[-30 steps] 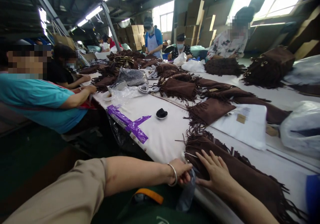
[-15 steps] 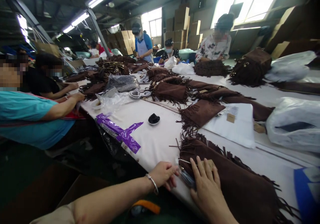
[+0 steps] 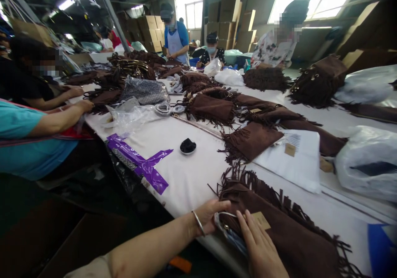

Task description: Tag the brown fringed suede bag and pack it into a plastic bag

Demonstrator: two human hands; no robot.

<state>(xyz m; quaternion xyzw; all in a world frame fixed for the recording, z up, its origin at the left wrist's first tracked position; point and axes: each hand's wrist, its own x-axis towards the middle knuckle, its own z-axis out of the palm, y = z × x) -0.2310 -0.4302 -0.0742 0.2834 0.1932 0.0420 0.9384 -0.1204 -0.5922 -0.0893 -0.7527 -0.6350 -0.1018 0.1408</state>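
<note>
A long white table (image 3: 192, 179) runs through a workshop stacked with cardboard boxes (image 3: 231, 17). At its near edge, the left hand (image 3: 211, 214) grips a brown fringed bag (image 3: 279, 224); the right hand (image 3: 259, 245) lies open, flat upon it.

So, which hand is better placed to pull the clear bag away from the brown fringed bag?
Left: the left hand already grips the clear bag, while the right hand lies flat on the brown fringed bag.
</note>
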